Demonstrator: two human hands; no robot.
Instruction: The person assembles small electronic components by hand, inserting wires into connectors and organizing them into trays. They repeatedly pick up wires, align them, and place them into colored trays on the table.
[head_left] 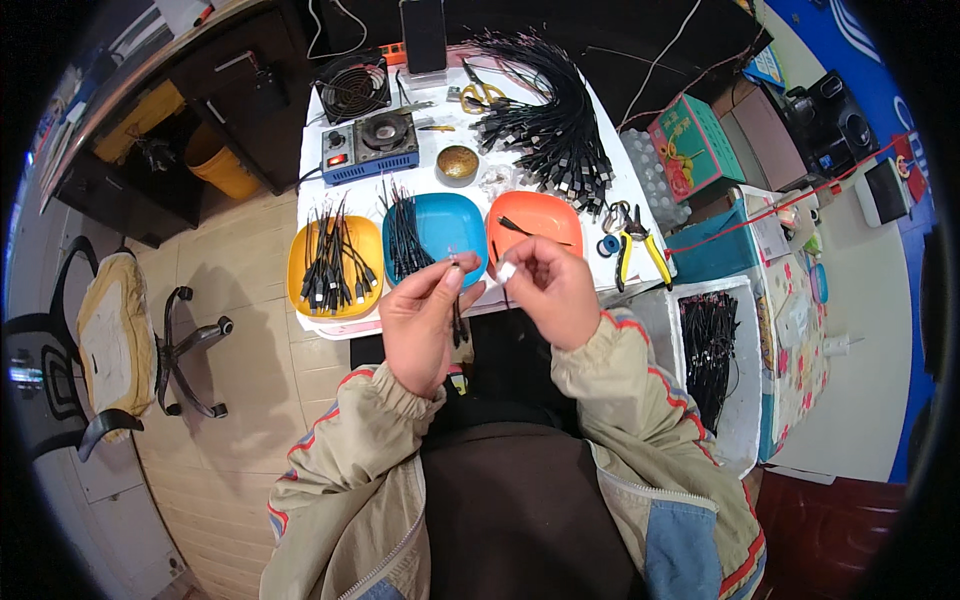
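In front of the table edge my left hand (425, 318) is closed on a few short black cables (459, 325), whose ends hang below the fingers. Close beside it, my right hand (558, 295) pinches a small white piece (507, 271); its exact kind is too small to tell. A dark cable end shows just under that piece. Behind my hands stand a blue tray (445, 215) with black cables along its left side and an orange tray (550, 212) with a few cables. Left of them, a yellow tray (299, 262) holds a bunch of USB cables (335, 265).
A large bundle of USB cables (560, 130) covers the table's back right. A blue soldering-pot unit (370, 150), a fan (352, 92), a round tin (457, 163), scissors (482, 96) and yellow-black wire strippers (640, 250) lie around. A white bin of cables (708, 340) stands right.
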